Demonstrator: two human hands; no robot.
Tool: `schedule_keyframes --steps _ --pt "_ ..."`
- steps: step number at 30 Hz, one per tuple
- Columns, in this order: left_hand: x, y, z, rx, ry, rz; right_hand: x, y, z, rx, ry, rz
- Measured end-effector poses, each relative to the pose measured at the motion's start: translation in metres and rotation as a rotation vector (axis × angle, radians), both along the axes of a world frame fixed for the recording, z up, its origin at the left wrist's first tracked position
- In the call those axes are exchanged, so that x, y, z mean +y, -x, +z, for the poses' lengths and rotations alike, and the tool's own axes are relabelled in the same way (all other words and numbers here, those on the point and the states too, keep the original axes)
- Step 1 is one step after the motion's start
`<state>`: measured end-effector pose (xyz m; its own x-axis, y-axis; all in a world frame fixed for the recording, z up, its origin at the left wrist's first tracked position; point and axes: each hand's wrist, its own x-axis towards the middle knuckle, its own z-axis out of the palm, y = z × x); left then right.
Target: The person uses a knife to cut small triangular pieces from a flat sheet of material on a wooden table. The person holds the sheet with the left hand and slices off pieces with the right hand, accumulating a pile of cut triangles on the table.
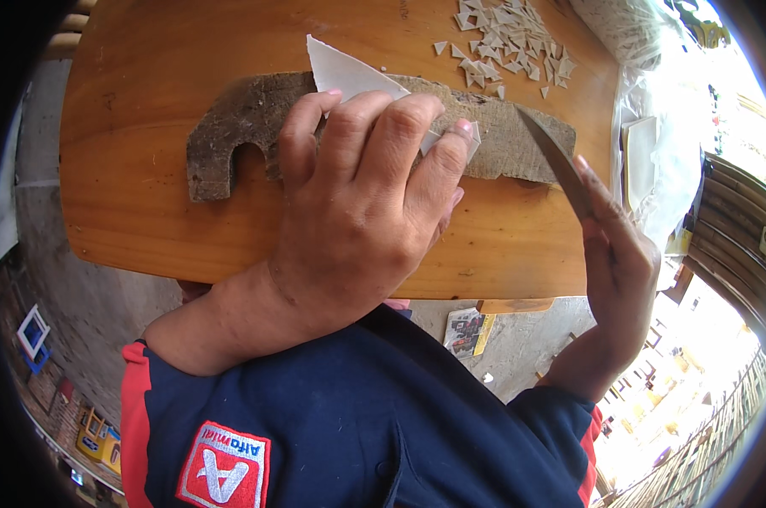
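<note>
Varnished wood makes up the table (129,169), above a grey concrete floor (69,220), and a rough, hook-ended wooden block (535,144) lies across it. On that block, under the left hand (362,190), is the white sheet (340,68), its pointed end jutting past the far edge. The left fingers are curled over the sheet and clasp it down; the right hand (622,254) has its fingers wrapped around a curved knife (559,161), blade tip over the block's right end. A slip seems the main risk: the block's surface is uneven, so the sheet could skid under pressure, and the left forefinger and thumb lie on the side facing the blade (a stray stroke might nick them). The sheet, thin as it looks, could also crack crookedly if pressed unevenly. Counted out, I see one table, one block, one knife, two hands, and two white portions showing around the left hand, the second a small corner (474,144) by the forefinger; whether they join beneath the palm, I cannot tell. White chips (514,38), mostly triangular, lie heaped at the far side, dozens, too overlapped for an exact number.
</note>
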<state>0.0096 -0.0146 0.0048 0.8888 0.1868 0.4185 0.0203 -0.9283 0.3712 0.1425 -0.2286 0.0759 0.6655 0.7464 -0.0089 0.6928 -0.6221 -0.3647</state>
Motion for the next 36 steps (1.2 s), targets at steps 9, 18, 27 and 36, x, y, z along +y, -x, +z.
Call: schedule_keyframes --steps 9,18,27,36 --pt "0.003 0.0 0.001 -0.027 0.042 -0.012 0.006 -0.007 -0.006 0.015 -0.02 0.033" --pt "0.004 0.0 -0.002 -0.076 0.067 -0.027 0.009 0.003 0.005 0.106 0.027 0.094" --pt "0.003 -0.001 -0.001 -0.073 0.076 -0.022 -0.001 0.009 0.001 0.123 0.018 0.068" --pt "0.003 -0.001 0.003 -0.02 0.076 -0.026 -0.002 0.007 -0.001 0.087 0.013 0.052"
